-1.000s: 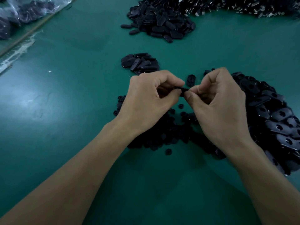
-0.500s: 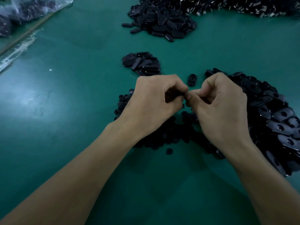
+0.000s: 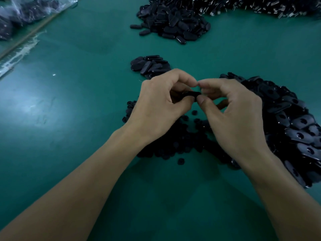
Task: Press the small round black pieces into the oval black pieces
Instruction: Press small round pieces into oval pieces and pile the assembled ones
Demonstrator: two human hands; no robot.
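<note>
Nearest me, both forearms run in from the bottom edge and converge over the green table (image 3: pixel 69 119). Just past the wrists lies the heap of small round pieces (image 3: pixel 173 145), with one stray round piece (image 3: pixel 181 161) on its near side.

Above that heap I hold the work. The left hand (image 3: pixel 161 105) has fingers and thumb curled round an oval piece (image 3: pixel 189 95). Its long axis runs roughly left to right, and its right end sticks out toward the other hand. The right hand (image 3: pixel 232 115) meets it from the right, thumb tip against that exposed end and forefinger arched over the top, touching the left forefinger. Both hands are closed on the one piece, knuckles up.

I cannot tell whether a round piece is seated in it, because the fingers hide the socket. I judge the press should come from the right thumb while the left hand braces.

Just beside the right hand spreads the heap of oval pieces (image 3: pixel 295 122). Beyond the left knuckles sits a small stack (image 3: pixel 149 66) of ovals, and well back lies a larger far heap (image 3: pixel 173 23).
</note>
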